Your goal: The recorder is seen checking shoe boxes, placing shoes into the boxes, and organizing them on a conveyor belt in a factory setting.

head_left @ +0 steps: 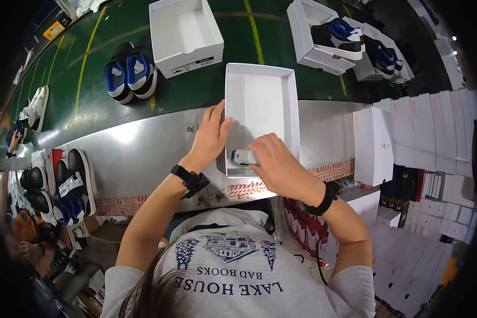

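Note:
A shallow white shoebox part (255,98), lid or base I cannot tell, lies hollow side up across the metal ledge and the green surface. My left hand (211,137) rests against its left wall, fingers stretched out along the outside and the thumb at the rim. In my right hand (278,163) is a small grey handheld tool (244,157) with a dark end, held over the near end of the shoebox part. The fingers wrap round the tool and hide most of it, so its exact kind does not show.
Beyond, an open white shoebox (188,40) stands beside a pair of black and blue sneakers (130,71). Another shoebox (315,45) at far right carries sneakers (342,40). White boxes (373,143) are stacked to the right. More shoes (77,183) hang or stand at left.

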A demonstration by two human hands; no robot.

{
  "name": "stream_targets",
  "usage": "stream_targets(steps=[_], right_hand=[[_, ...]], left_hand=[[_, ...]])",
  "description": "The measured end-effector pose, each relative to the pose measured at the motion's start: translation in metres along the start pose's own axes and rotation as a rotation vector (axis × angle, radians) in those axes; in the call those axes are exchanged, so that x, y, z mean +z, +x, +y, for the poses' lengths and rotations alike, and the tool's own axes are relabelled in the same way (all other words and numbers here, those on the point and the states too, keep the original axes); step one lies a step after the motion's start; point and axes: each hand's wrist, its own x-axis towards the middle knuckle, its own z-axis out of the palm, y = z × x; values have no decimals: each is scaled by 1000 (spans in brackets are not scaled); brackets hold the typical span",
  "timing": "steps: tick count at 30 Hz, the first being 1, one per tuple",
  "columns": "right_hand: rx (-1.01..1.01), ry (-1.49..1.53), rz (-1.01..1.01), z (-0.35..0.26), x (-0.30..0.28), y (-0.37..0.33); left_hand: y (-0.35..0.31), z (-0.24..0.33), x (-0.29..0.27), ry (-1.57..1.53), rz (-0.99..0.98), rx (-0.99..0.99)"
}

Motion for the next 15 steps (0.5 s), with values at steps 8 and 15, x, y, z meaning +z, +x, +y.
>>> stream_targets(steps=[8, 15], right_hand=[[-110, -116, -62, -4, 36, 12], [-83, -222, -100, 0, 53, 11]], left_hand=[[-2, 1, -4, -22, 34, 2], [-6, 0, -4, -57, 24, -30]])
